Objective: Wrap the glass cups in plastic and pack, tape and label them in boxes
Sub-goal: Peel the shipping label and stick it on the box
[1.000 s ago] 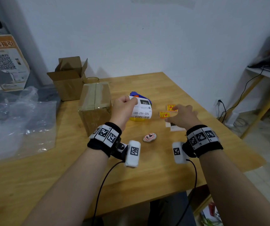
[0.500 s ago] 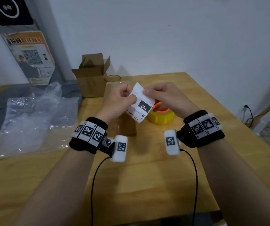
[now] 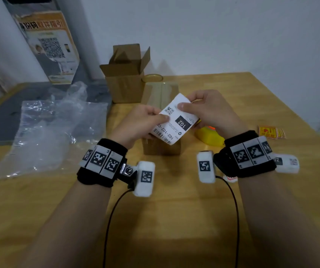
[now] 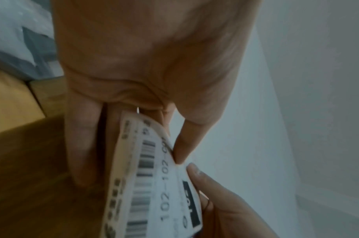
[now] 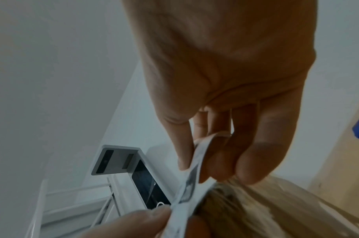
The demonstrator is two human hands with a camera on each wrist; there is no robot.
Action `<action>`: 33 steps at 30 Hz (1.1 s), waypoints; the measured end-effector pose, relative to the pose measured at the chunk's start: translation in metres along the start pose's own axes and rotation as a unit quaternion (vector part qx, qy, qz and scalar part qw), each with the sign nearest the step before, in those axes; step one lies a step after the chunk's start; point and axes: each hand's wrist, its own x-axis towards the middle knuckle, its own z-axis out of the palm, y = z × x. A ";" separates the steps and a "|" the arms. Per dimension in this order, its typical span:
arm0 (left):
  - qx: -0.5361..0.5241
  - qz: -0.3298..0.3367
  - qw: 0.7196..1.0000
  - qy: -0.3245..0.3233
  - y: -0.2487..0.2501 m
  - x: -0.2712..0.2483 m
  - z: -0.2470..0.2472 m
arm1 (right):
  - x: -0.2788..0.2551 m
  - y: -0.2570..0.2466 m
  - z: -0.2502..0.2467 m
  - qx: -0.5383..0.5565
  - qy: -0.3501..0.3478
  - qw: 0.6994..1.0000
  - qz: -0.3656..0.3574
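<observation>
Label (image 3: pixel 176 120), white, printed with a barcode, a QR square and "102" on a black bar, is held up at the middle of my head view, above the taped box (image 3: pixel 161 120), which stands on the table (image 3: pixel 155 229). My left hand (image 3: pixel 139 122) pinches the label's edge at its 9 o'clock side, thumb on the printed face and fingers behind; the left wrist view shows the sheet bowed between thumb and fingers, and what looks like a second layer behind it, though I cannot tell whether it is backing. My right hand (image 3: pixel 209 111) pinches the corner at 1 o'clock, thumb on the face beside the QR square, fingers curled behind. In the right wrist view the label runs edge-on between the thumb and the fingertips (image 5: pixel 250 173), with the taped top of the box just below.

At 11 o'clock from the taped box stands an open box (image 3: pixel 125 82), flaps up; a glass cup (image 3: pixel 152 78) shows just beside it, at the taped box's far end. A yellow tape dispenser (image 3: pixel 207 134) sits at 3 o'clock, partly behind my right wrist. Farther out at 3 o'clock lie red and yellow stickers (image 3: pixel 270 131) and a label roll (image 3: pixel 287 163). Plastic wrap (image 3: pixel 49 128) is heaped at 9 o'clock. A poster board (image 3: pixel 49 47) leans against the wall at 10 o'clock.
</observation>
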 end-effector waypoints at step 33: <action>-0.095 0.273 0.940 0.180 0.052 -0.001 0.020 | -0.002 -0.025 0.007 0.198 0.049 0.966 -0.162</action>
